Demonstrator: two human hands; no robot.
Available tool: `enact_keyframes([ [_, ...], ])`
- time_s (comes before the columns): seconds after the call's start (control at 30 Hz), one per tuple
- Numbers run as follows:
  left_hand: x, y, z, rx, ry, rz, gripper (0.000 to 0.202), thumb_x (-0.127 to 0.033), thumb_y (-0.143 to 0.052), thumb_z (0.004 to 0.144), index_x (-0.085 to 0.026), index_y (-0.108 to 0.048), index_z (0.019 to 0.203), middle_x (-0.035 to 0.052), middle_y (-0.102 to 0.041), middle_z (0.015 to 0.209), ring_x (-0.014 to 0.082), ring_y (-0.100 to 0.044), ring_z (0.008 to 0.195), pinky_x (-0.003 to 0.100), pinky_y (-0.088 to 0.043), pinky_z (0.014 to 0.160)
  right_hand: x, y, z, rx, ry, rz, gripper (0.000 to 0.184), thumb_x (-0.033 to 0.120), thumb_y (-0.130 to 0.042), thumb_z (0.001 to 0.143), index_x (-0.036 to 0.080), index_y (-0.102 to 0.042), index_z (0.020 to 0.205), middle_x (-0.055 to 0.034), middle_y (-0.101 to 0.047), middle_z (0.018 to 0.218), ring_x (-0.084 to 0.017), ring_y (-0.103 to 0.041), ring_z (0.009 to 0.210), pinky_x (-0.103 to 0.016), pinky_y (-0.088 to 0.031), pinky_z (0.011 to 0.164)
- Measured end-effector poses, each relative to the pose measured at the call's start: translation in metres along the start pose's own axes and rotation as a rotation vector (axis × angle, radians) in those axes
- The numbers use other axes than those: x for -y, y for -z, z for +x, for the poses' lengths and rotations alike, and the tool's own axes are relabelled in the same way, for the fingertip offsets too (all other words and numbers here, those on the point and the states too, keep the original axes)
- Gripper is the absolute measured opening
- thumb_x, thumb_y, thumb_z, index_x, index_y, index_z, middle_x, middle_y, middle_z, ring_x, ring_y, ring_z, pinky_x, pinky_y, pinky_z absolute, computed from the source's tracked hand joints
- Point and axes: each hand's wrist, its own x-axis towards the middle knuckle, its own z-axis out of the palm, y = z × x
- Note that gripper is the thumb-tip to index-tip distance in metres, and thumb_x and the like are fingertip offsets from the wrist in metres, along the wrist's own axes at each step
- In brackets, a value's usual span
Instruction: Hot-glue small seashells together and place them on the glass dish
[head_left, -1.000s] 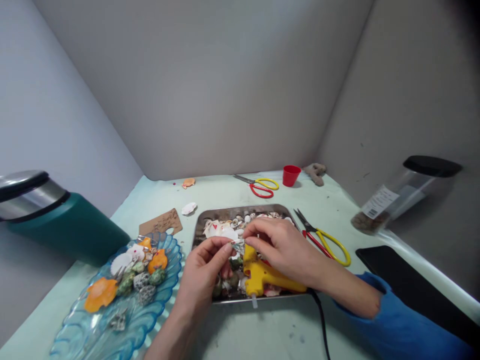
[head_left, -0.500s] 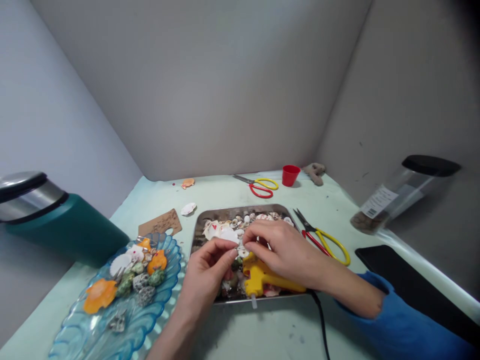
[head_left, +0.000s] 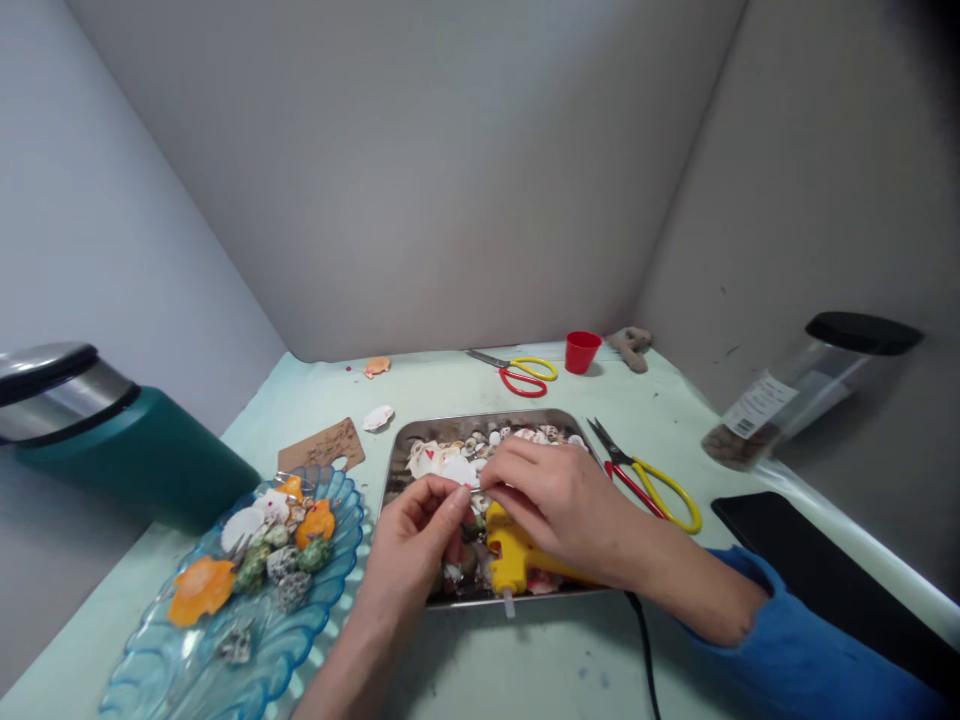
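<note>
Over a metal tray of shells, my left hand pinches thumb against forefinger. Something small and thin sits at those fingertips, too small to name. My right hand is closed in a pinch just beside it, the fingertips nearly meeting the left ones; what they hold is hidden. A white scallop shell shows just behind the fingertips. Beneath my right hand a yellow glue gun lies across the tray's front, its nozzle pointing towards me over the rim.
At left are a blue scalloped plate with shells and stones, a green bottle and a brown card. Scissors lie right of the tray, more scissors behind. A red cup and a clear jar stand beyond.
My right hand has shifted slightly left and its fingers have drawn closer together, nearer the left fingertips. My left hand stays almost where it was. The objects on the table have not moved.
</note>
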Motion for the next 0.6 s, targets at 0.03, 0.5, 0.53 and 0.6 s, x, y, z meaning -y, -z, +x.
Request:
enact_keyframes([
  [0.03, 0.0, -0.0001, 0.0001, 0.0, -0.002, -0.002, 0.024, -0.037, -0.065, 0.076, -0.015, -0.057, 0.072, -0.0036, -0.056, 0.06, 0.0032, -0.042, 0.04, 0.017, -0.034, 0.042, -0.0006, -0.0007, 0.0, 0.001, 0.009, -0.019, 0.015, 0.017, -0.046, 0.089, 0.017, -0.06, 0.083, -0.0025, -0.058, 0.078, -0.014, -0.05, 0.067, -0.027, -0.033, 0.06],
  [0.5, -0.0084, -0.006, -0.0021, -0.077, 0.022, -0.079, 0.023, -0.03, -0.073, 0.067, -0.013, -0.061, 0.076, -0.0027, -0.06, 0.059, 0.0045, -0.046, 0.04, 0.018, -0.037, 0.043, 0.0036, 0.0029, -0.0002, 0.021, -0.311, 0.132, 0.009, 0.023, -0.058, 0.084, 0.019, -0.059, 0.076, 0.0001, -0.063, 0.071, -0.014, -0.053, 0.067, -0.026, -0.036, 0.063],
  [0.53, -0.0091, -0.0066, -0.0024, -0.082, 0.027, -0.08, 0.023, -0.03, -0.074, 0.066, -0.013, -0.061, 0.075, -0.0028, -0.06, 0.057, 0.0045, -0.046, 0.039, 0.018, -0.037, 0.043, 0.0031, 0.0024, -0.0003, 0.027, -0.329, 0.142, 0.011, 0.024, -0.058, 0.084, 0.019, -0.06, 0.075, 0.0003, -0.063, 0.07, -0.014, -0.054, 0.066, -0.026, -0.036, 0.062],
  [0.6, -0.0099, -0.0072, -0.0026, -0.087, 0.036, -0.081, 0.022, -0.029, -0.074, 0.065, -0.013, -0.061, 0.074, -0.004, -0.058, 0.053, 0.0047, -0.047, 0.039, 0.017, -0.036, 0.043, 0.0019, 0.001, -0.0006, 0.046, -0.347, 0.162, 0.013, 0.023, -0.057, 0.084, 0.02, -0.063, 0.074, 0.0007, -0.064, 0.068, -0.014, -0.054, 0.063, -0.026, -0.035, 0.061],
])
